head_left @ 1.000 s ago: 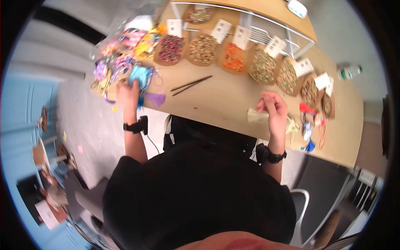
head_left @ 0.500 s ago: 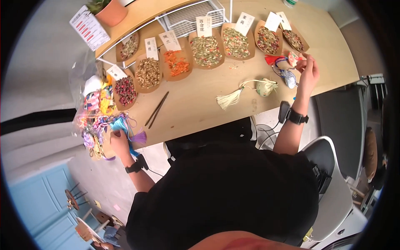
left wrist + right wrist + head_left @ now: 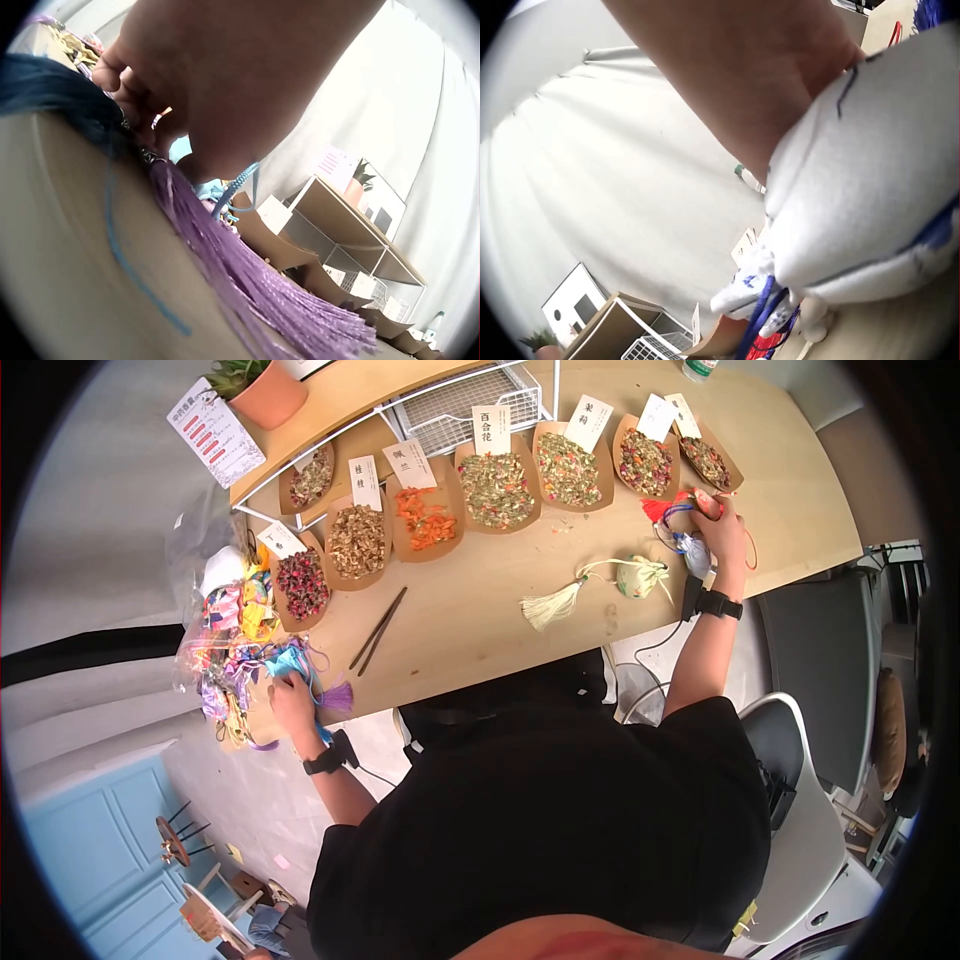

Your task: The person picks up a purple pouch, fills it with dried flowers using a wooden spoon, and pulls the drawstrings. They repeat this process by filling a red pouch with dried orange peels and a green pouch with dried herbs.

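Left hand: touches blue pouch at left end of table, beside purple tassel; can't tell if gripping. Right hand: at red pouch near right end, with bent fingers; can't tell if grasping. Just below it: white-and-blue pouch. Between hands, nearer right: pale green pouch.

Both arms out front, spread wide. Bare left forearm angled forward-left, bare left-hand grip palm down, fingers curled in, pinching. Bare right forearm reaches forward-right; bare right-hand grip palm down, fingers bent, fingertips hidden in right wrist view.
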Demonstrator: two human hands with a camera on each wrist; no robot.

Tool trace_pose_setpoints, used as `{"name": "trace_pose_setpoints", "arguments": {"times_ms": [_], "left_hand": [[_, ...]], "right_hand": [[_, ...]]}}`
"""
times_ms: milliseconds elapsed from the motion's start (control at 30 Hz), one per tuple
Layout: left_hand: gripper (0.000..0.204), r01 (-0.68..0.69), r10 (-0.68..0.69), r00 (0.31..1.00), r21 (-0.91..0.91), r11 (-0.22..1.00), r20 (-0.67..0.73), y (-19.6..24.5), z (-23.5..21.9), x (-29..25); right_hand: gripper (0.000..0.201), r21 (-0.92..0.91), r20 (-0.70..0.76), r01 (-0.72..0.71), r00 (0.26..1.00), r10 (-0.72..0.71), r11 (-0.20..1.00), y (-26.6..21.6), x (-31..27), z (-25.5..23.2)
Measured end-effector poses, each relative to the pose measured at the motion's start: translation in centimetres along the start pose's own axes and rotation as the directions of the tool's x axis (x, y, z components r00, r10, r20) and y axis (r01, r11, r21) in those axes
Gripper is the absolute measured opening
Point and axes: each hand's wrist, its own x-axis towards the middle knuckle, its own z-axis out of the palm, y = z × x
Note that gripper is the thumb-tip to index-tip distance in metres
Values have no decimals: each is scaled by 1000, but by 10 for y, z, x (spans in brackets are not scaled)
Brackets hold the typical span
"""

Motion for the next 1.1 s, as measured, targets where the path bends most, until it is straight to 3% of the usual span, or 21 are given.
{"name": "trace_pose_setpoints", "arguments": {"times_ms": [133, 233, 300, 333, 433, 533, 600, 667, 700, 767, 800, 867, 900, 1000, 1100], "left_hand": [[38, 35, -29, 998, -132, 991, 52, -3, -8, 0], [37, 100, -81, 994, -311, 945, 74, -8, -15, -1], [36, 136, -128, 991, -401, 906, 47, -17, -12, 1], [32, 64, -101, 992, -400, 914, -72, -9, -20, -3], [27, -14, -109, 942, -362, 932, -318, 31, -51, -9], [15, -136, -80, 924, -515, 846, -375, 74, -63, -16], [11, -231, 1, 938, -624, 747, -347, 105, -67, -29], [9, -292, 139, 954, -735, 612, -264, 138, -69, -48], [10, -331, 237, 942, -779, 533, -238, 157, -75, -59], [12, -343, 411, 896, -849, 403, -167, 191, -95, -78], [13, -322, 487, 865, -877, 356, -120, 203, -105, -86], [16, -337, 607, 782, -915, 221, -141, 217, -110, -94], [18, -316, 613, 778, -927, 200, -133, 220, -109, -96], [21, -255, 609, 782, -959, 124, -129, 220, -100, -101], [21, -137, 434, 898, -984, 117, -73, 217, -92, -107]], "right_hand": [[54, 38, 26, -72, 997, 71, 997, -12, 5, -15], [47, -61, -278, 98, 954, -111, 993, 7, 12, -12], [43, 220, -396, 230, 909, -129, 948, -4, 5, -29], [42, 348, -450, 296, 885, -119, 890, -15, -1, -43], [34, 746, -386, 290, 922, 34, 599, -57, -23, -80], [30, 907, -382, 354, 920, 90, 226, -69, -32, -82], [30, 929, -357, 371, 904, -234, 13, -91, -40, -73], [31, 977, -211, 209, 905, -369, -46, -123, -69, -58], [31, 998, -60, 62, 938, -340, -7, -142, -95, -51], [32, 1000, 19, -15, 864, -502, 12, -190, -138, -47], [32, 986, 166, -137, 747, -644, 96, -208, -156, -56], [28, 961, 256, -236, 556, -791, 144, -238, -190, -59], [26, 967, 203, -238, 522, -829, 87, -249, -205, -51], [27, 912, 290, -404, 526, -800, 65, -268, -227, -36], [27, 864, 374, -493, 500, -782, 98, -266, -230, -20]]}}
